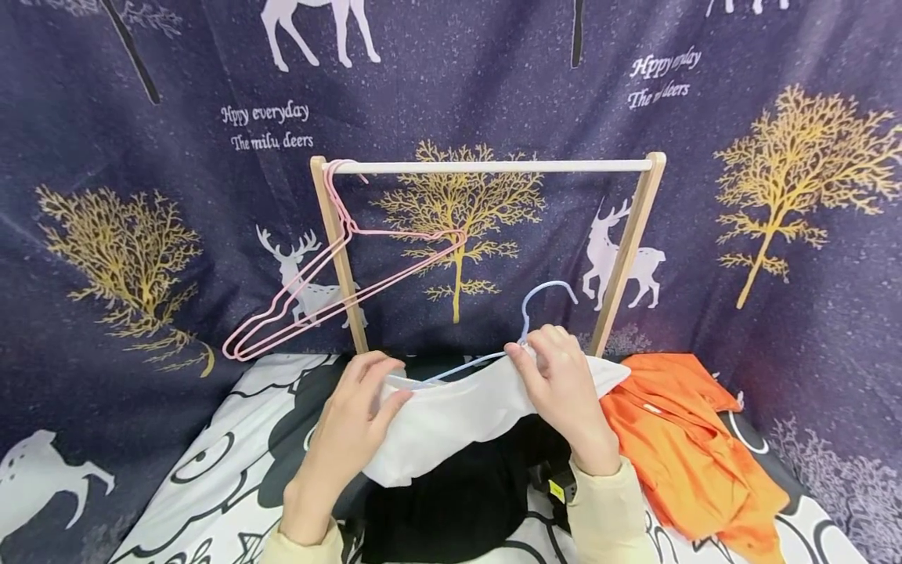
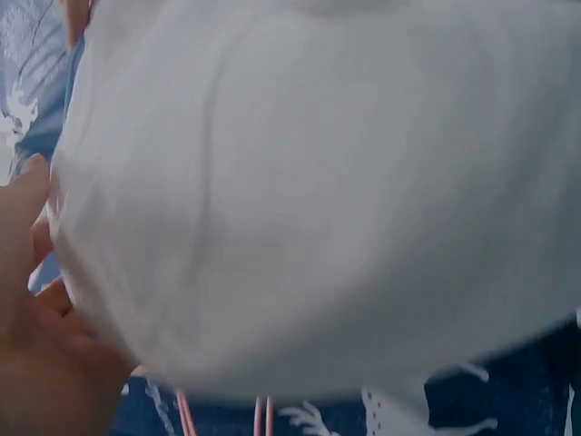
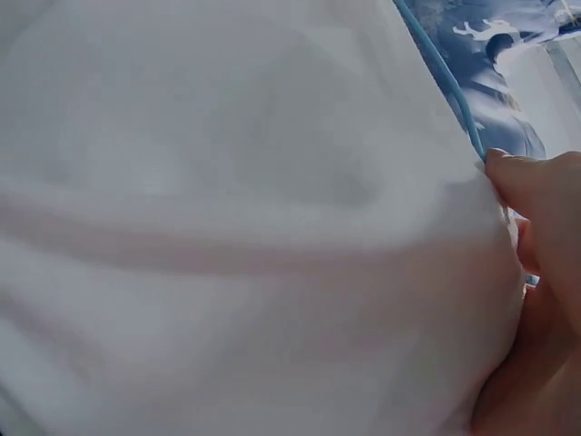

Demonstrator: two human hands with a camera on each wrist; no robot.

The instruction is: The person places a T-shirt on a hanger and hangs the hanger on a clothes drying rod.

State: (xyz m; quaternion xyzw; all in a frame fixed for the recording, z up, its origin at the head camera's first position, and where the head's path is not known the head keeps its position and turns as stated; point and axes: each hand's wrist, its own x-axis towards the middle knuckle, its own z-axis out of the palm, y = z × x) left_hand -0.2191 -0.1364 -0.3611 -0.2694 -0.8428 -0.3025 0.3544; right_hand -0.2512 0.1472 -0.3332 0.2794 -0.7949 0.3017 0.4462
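Note:
A white garment (image 1: pixel 458 423) is held up between both hands in the head view, and it fills most of both wrist views. Inside its upper edge runs a light blue hanger (image 1: pixel 461 366), whose hook rises above the cloth. On the left, the left hand (image 1: pixel 345 431) pinches the garment's edge by one end of the hanger, between thumb and fingers. The right hand (image 1: pixel 564 388) grips the cloth and hanger just below the hook. In the right wrist view, the thumb presses where the blue hanger (image 3: pixel 445 77) meets the cloth. Cloth hides the hanger's lower part.
Behind the hands stands a rack with wooden posts (image 1: pixel 627 243) and a white bar (image 1: pixel 486 167). Pink hangers (image 1: pixel 350 227) hang at its left end. An orange garment (image 1: pixel 683 439) lies at the right, a black garment (image 1: pixel 451 501) below the hands, on a patterned sheet (image 1: pixel 204 470).

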